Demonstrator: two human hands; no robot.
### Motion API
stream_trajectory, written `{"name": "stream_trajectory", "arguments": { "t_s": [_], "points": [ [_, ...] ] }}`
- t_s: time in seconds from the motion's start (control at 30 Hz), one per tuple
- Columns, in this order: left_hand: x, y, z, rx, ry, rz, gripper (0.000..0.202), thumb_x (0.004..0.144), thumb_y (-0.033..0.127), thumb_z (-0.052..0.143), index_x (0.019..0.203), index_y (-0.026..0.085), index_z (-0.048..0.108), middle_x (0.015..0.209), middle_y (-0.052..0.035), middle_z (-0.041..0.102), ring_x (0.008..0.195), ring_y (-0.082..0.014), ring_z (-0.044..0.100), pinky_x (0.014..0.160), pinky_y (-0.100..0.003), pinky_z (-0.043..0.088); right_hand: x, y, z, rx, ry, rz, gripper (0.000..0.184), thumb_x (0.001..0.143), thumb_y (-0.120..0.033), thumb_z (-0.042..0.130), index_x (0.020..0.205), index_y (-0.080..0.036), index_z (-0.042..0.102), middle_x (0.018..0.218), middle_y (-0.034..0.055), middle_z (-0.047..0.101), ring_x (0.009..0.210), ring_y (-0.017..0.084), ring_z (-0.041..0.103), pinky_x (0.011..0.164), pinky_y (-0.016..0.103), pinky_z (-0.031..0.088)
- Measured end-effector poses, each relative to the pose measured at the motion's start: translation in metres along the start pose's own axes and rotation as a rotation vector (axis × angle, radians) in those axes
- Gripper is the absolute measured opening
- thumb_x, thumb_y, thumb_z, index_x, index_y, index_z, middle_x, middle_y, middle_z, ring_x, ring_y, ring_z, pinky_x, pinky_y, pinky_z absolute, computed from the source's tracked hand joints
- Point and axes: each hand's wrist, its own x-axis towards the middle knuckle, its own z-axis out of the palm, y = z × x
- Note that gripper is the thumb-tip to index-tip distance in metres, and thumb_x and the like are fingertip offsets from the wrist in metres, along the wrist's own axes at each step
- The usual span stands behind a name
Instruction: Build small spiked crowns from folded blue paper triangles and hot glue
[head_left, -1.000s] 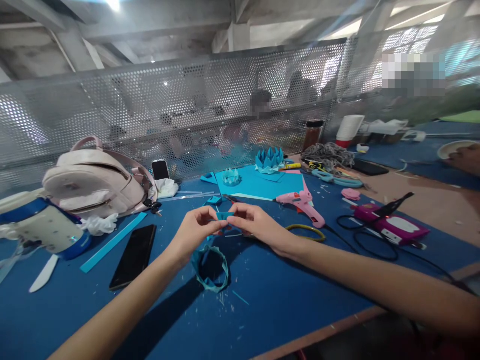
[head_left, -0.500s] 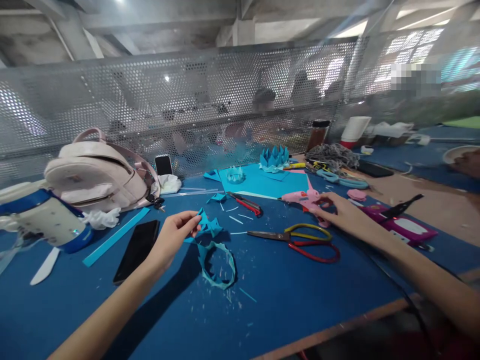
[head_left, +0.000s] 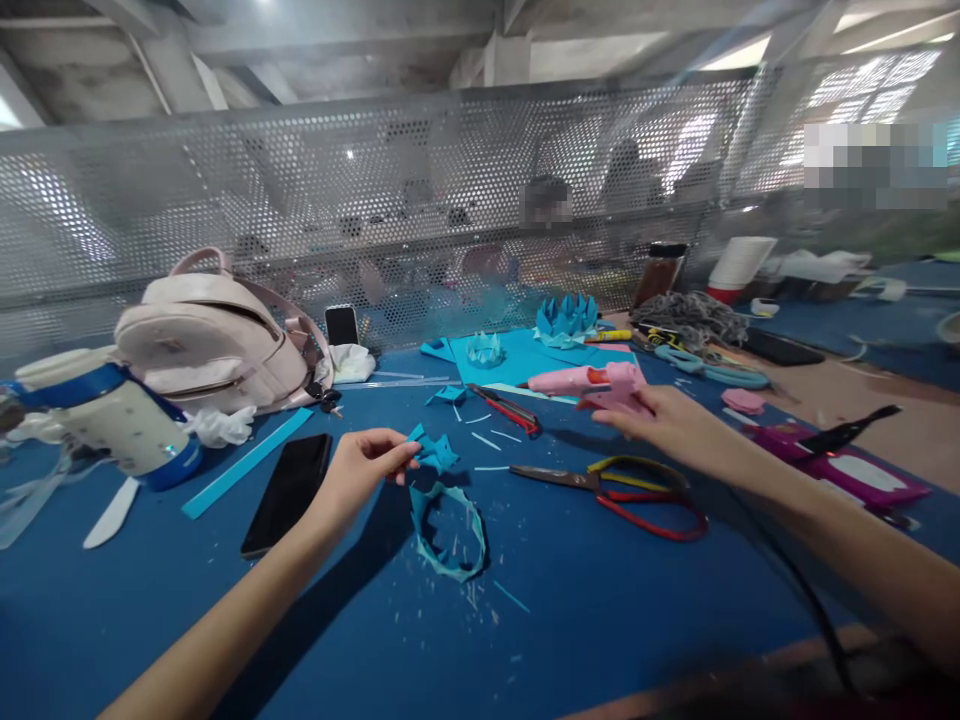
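Observation:
My left hand point(head_left: 361, 468) pinches a small folded blue paper piece point(head_left: 433, 451) just above the blue table point(head_left: 225, 620). A blue paper ring with zigzag edge point(head_left: 450, 530) hangs or lies right below that piece. My right hand point(head_left: 660, 420) grips the pink glue gun point(head_left: 581, 380) and holds it lifted off the table, nozzle pointing left. Scissors with red and yellow handles point(head_left: 615, 485) lie between my two hands, closer to the right one.
A black phone point(head_left: 289, 478), a blue paper strip point(head_left: 247, 460), a pink backpack point(head_left: 214, 345) and a white-and-blue device point(head_left: 105, 420) are at the left. A red cutter point(head_left: 510, 408), blue paper sheets point(head_left: 525, 360) and folded paper crowns point(head_left: 564, 318) lie behind. A mesh screen point(head_left: 420, 200) bounds the table.
My hands parted: the left kept the blue paper piece, the right reached right to the pink glue gun, took hold of it and lifted it toward the left.

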Motion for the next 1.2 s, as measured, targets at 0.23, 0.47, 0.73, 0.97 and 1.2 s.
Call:
{"name": "stream_trajectory", "arguments": {
  "t_s": [0.23,0.47,0.73,0.97,1.2],
  "points": [
    [-0.003,0.003,0.002,0.049,0.026,0.031,0.031,0.071,0.039,0.074,0.056,0.014,0.062,0.049,0.0025,0.056,0.043,-0.0066,0.046,0.045,-0.018,0.035,0.008,-0.071,0.048,0.292,-0.298,-0.035,0.042,0.082,-0.056,0.061,0.1,-0.018,0.067,0.08,0.0039,0.063,0.066,0.017,0.054,0.06,0.029,0.042],
    [-0.006,0.002,0.004,0.049,0.018,0.03,0.027,0.072,0.037,0.073,0.059,0.014,0.065,0.049,0.0021,0.058,0.041,-0.0076,0.048,0.044,-0.019,0.038,0.006,-0.066,0.071,0.383,-0.37,0.066,0.041,0.086,-0.056,0.058,0.093,-0.016,0.059,0.061,-0.0028,0.051,0.053,0.012,0.045,0.052,0.025,0.035],
    [-0.007,0.001,0.007,0.018,0.005,0.018,0.022,0.077,0.035,0.07,0.078,0.013,0.073,0.066,-0.0041,0.073,0.047,-0.0109,0.059,0.05,-0.022,0.045,0.003,-0.064,0.074,0.339,-0.346,0.063,0.039,0.087,-0.055,0.057,0.076,-0.019,0.049,0.06,-0.0031,0.05,0.054,0.012,0.047,0.054,0.026,0.037],
    [-0.01,0.001,0.007,0.023,0.012,0.031,0.029,0.08,0.042,0.069,0.071,0.014,0.07,0.053,-0.0007,0.065,0.046,-0.0116,0.057,0.048,-0.021,0.041,-0.002,-0.064,0.074,0.352,-0.314,0.059,0.038,0.089,-0.054,0.054,0.076,-0.018,0.05,0.062,-0.002,0.05,0.056,0.012,0.044,0.054,0.026,0.038],
    [-0.012,0.003,0.009,0.021,-0.005,0.042,0.035,0.078,0.045,0.071,0.063,0.015,0.065,0.058,-0.0018,0.067,0.046,-0.0108,0.057,0.051,-0.022,0.045,-0.006,-0.062,0.076,0.337,-0.281,0.069,0.038,0.087,-0.054,0.056,0.077,-0.018,0.053,0.061,-0.0024,0.051,0.056,0.013,0.046,0.054,0.026,0.038]
  ]
}}
